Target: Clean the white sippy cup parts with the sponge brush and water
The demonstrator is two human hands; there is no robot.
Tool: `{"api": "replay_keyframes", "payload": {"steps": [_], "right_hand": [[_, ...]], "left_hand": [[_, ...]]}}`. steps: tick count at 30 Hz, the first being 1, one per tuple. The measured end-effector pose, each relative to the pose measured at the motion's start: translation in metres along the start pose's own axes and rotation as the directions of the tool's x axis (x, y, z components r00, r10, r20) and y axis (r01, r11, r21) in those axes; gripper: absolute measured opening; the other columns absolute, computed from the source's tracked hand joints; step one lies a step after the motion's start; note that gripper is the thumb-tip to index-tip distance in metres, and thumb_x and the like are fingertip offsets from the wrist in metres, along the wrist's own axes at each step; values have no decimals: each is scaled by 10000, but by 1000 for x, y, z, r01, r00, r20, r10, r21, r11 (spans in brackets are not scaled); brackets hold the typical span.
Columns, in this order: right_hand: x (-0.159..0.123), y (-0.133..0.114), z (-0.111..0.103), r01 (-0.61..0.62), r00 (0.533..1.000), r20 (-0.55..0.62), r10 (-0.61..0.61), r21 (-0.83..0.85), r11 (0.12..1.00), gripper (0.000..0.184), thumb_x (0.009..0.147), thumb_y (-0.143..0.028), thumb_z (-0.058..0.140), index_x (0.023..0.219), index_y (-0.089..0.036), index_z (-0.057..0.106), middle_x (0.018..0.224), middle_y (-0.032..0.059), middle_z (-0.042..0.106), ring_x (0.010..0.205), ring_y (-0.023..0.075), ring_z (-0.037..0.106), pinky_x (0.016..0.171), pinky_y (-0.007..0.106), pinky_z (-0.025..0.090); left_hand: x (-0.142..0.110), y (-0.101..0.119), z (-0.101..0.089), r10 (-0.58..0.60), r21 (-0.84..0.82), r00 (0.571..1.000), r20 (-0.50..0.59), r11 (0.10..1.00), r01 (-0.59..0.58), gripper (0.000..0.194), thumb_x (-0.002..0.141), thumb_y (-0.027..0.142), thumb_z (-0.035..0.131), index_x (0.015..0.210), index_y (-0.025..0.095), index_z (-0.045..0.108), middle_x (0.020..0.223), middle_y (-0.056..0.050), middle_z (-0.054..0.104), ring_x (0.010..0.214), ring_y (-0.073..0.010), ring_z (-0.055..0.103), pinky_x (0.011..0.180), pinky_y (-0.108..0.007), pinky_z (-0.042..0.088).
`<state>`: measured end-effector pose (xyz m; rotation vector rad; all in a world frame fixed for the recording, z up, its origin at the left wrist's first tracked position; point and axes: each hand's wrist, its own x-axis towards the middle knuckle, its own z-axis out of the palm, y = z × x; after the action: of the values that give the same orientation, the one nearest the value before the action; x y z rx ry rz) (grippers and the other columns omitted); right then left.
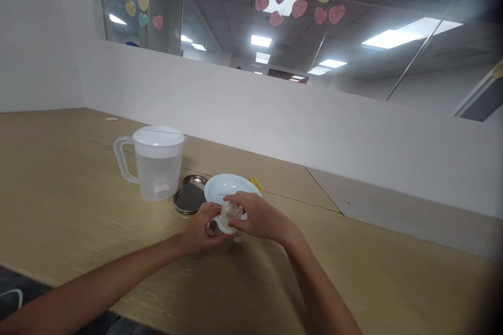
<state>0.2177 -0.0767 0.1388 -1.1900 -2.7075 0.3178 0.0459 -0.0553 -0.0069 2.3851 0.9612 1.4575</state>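
Both hands meet at a small clear container with a white rim [226,226], above the front of the white bowl. My left hand [202,227] is wrapped round its left side. A brownish round spot shows beside the left fingers; I cannot make out what it is. My right hand [259,214] grips a clear, rounded top piece [231,210] between thumb and fingers, over the white rim. Whether that piece is seated on the container or apart from it cannot be told. Behind the hands, the white bowl [223,183] is partly hidden by the fingers.
A lidded plastic pitcher [159,167] stands at the left, its handle facing left. A shallow metal tray [191,194] lies between pitcher and bowl. Something yellow [255,183] lies behind the bowl. The wooden table [78,188] meets a white wall [236,104] below a window [220,15].
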Motion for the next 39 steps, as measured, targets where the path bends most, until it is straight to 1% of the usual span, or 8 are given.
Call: {"api": "replay_keyframes", "payload": {"steps": [9,12,17,21,25,31,36,39], "right_hand": [[4,0,-4,-57,998,19,57,-10,998,432,702,-237,656,1125,-185,588,983,69,659,924,221,589,739,289,436],[4,3,-6,-61,997,52,59,45,997,501,703,-254,672,1186,-186,558,1054,76,645,971,227,578,775,300,437],[-1,13,-9,-60,994,104,44,155,986,803,656,-368,736,1372,-235,399,1300,79,529,1130,241,516,912,339,415],[0,14,-7,-57,997,58,49,153,987,687,682,-371,709,1313,-220,484,1237,78,574,1066,232,549,876,328,427],[4,11,-6,-4,1000,27,1,106,994,473,758,-340,639,1210,-213,584,990,56,665,856,190,596,730,285,429],[5,13,-11,-24,999,39,19,132,991,460,763,-364,631,1200,-223,603,885,33,673,773,162,586,675,260,407],[7,16,-12,-40,999,33,34,210,977,453,719,-388,668,1139,-222,638,900,26,676,742,150,584,657,253,415],[7,16,-14,-22,999,-40,33,251,968,427,681,-392,704,1069,-221,656,870,15,661,731,145,565,644,249,413]], "left_hand": [[0,0,0,-7,-13,1000,4,1000,7,385,716,411,655,1012,177,578,1033,-88,645,967,-241,571,864,-405,442],[0,-1,0,-29,-4,999,33,1000,30,406,713,422,657,1032,181,584,1049,-85,642,987,-245,566,879,-401,440],[0,-2,-1,-27,12,999,34,1000,27,422,708,422,669,1044,181,582,1075,-93,637,1008,-248,560,898,-404,435],[1,0,-1,-45,3,998,34,999,45,446,668,407,697,1040,186,592,1068,-96,645,1013,-260,563,901,-414,437],[1,-1,2,2,12,1000,-24,1000,-2,404,631,354,706,984,182,612,1022,-86,657,988,-258,581,879,-403,465],[-1,-4,7,99,18,990,-98,995,-97,441,628,317,707,1032,185,588,1024,-77,656,985,-255,587,854,-390,495],[-2,-5,7,52,8,997,-60,999,-52,459,625,344,698,1043,193,586,1038,-85,654,1012,-257,578,887,-405,471],[-2,-4,6,45,-2,998,-50,999,-45,458,636,345,698,1050,183,590,1035,-90,651,997,-252,578,886,-402,465]]}}
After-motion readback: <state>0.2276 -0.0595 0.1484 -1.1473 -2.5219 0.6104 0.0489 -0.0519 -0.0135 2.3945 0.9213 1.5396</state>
